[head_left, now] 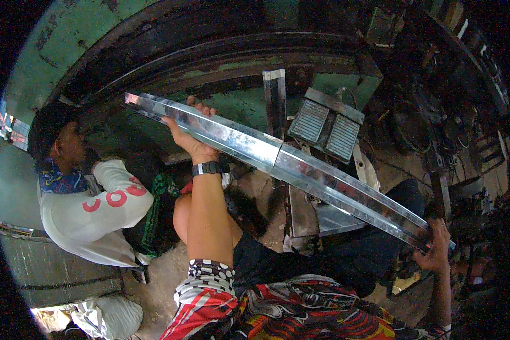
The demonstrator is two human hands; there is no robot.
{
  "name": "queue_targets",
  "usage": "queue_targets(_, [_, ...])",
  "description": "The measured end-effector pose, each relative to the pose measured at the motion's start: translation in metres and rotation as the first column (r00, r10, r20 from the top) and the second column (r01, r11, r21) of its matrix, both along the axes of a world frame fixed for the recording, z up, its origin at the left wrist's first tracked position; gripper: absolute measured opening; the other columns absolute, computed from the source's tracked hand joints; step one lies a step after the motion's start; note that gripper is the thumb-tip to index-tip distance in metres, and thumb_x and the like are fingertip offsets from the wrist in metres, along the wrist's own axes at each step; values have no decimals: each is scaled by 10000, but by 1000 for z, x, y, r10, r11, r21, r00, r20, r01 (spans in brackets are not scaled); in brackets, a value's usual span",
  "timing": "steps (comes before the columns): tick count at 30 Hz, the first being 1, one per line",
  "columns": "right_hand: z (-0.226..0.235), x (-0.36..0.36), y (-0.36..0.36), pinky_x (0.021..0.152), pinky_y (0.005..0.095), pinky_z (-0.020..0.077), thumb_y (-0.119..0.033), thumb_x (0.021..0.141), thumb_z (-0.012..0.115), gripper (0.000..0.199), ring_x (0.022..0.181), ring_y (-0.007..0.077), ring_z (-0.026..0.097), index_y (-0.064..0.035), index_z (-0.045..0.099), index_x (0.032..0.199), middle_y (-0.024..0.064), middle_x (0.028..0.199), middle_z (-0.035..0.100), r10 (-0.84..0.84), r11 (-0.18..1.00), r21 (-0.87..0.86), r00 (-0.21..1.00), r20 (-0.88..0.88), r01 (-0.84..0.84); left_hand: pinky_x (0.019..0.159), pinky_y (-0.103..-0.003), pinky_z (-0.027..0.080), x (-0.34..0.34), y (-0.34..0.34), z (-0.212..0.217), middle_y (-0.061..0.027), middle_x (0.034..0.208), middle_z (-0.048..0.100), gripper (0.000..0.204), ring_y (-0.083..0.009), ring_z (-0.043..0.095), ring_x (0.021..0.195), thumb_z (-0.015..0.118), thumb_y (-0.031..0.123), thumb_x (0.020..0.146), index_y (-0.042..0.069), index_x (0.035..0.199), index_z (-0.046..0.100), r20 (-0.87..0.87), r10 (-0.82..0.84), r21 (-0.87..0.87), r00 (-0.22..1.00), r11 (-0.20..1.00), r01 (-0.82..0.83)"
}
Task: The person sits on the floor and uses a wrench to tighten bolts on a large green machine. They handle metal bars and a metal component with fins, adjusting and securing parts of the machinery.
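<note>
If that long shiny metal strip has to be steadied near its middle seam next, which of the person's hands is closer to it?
Probably the left hand. It grips the metal strip partway along, not far from the seam. The right hand holds the strip's far end, well away from the seam, and letting go there might drop that end.

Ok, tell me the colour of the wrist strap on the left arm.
Black watch strap, clearest in the head view.

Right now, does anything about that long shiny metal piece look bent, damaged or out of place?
Nothing looks damaged. The long shiny metal channel runs slantwise, held near one end by the left hand and at the other by the right hand. A seam shows near its middle, as if two lengths meet there. Its slight curve may only be lens bending.
</note>
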State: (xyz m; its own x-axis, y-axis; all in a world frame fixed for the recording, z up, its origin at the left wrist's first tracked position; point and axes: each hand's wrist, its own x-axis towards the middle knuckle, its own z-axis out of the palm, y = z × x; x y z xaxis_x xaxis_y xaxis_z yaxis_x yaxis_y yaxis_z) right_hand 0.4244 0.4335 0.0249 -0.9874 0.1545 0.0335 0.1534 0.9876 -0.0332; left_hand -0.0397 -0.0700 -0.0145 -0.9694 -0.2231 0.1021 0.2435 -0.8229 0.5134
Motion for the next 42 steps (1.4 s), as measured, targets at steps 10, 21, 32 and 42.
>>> queue_targets(10, [12,-10,-8,1104,554,289,-444,636,708,898,1316,486,416,-3,462,1379,265,1353,504,0,1000,-23,1000,24,0,777,-411,471,-2,-2,-5,-93,861,567,927,-243,545,769,567,827,774,10,1212,548,32,-38,47,999,998,36])
queue_targets(21, [5,-7,3,1107,551,287,-555,675,701,942,1334,484,405,6,466,1394,271,1394,485,17,1000,15,1000,7,-17,757,-392,451,-2,-4,-5,-82,842,543,898,-225,519,753,575,817,781,23,1200,536,1,-56,53,998,997,56])
queue_targets(32, [-4,19,18,1111,552,307,-512,707,699,919,1346,476,409,-6,445,1432,248,1422,484,58,996,69,995,-87,-53,768,-400,465,4,14,9,-77,840,546,909,-223,532,753,566,811,792,20,1236,514,-2,-79,12,997,997,79])
queue_targets(42, [1,23,12,1139,539,263,-576,733,683,962,1386,443,363,4,417,1453,262,1449,454,-39,999,2,999,-21,39,764,-416,487,4,17,5,-86,830,560,926,-228,550,708,520,815,818,-1,1255,507,-35,-96,24,995,995,97])
